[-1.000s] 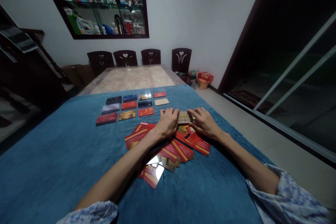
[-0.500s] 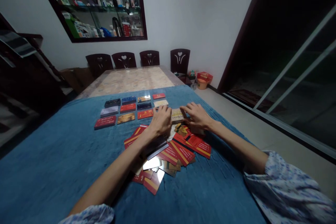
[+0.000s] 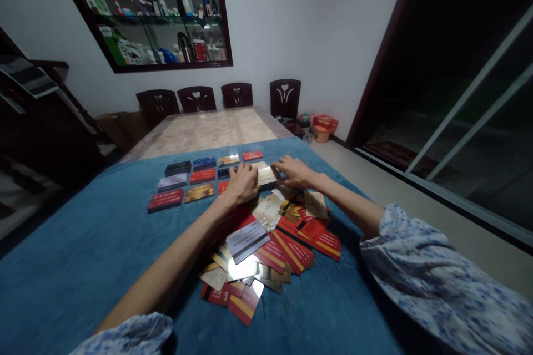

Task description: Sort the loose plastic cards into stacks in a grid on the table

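Between my two hands is a pale stack of cards [image 3: 267,176], just above or on the blue cloth at the near end of the right column of stacks. The fingers of my left hand [image 3: 245,182] are closed on its left end. My right hand [image 3: 293,171] grips the right end with curled fingers. Below my wrists lies a loose heap of cards, among them red cards with yellow stripes [image 3: 293,249], a silver-grey card [image 3: 247,241] and a beige card [image 3: 316,204]. My left hand partly covers an orange-red stack [image 3: 222,186].
Neat card stacks stand in rows on the left, including a dark red stack [image 3: 165,199], a gold stack [image 3: 200,192] and a black stack [image 3: 177,168]. A blue cloth [image 3: 104,233] covers the near tabletop. Dark chairs [image 3: 285,97] stand beyond the table.
Both hands have moved left and slightly away from me with the pale stack, towards the sorted rows. More of the loose heap shows now, including the silver-grey card and the beige one.
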